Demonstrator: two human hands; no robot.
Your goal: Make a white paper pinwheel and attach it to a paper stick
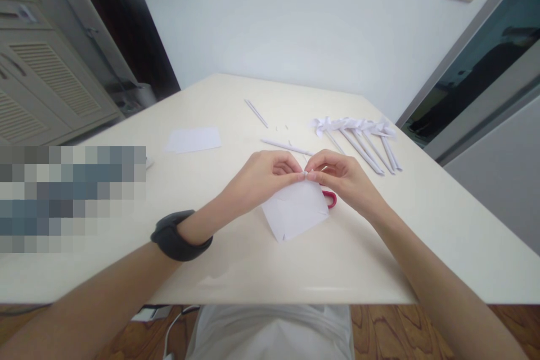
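Paper (295, 211): far end pinched by L hand (276, 170) & R hand (340, 171), tips abt touching, both equally near. Rest lies nearside of hands, long axis unclear. Red loop (334, 199) nr R hand.

Soft light brightens the wall (261, 22) and pale table (371, 259), nearly bleaching the paper sheet (295, 211) under my fingers (291, 180). A faint shadow lies beside my right forearm (422, 259); glare (327, 288) streaks the near edge. The louvered cabinet (63, 67) sits dimmer, slanted by wide-lens distortion, and coarse pixel blocks (63, 197) mask part of my left view.
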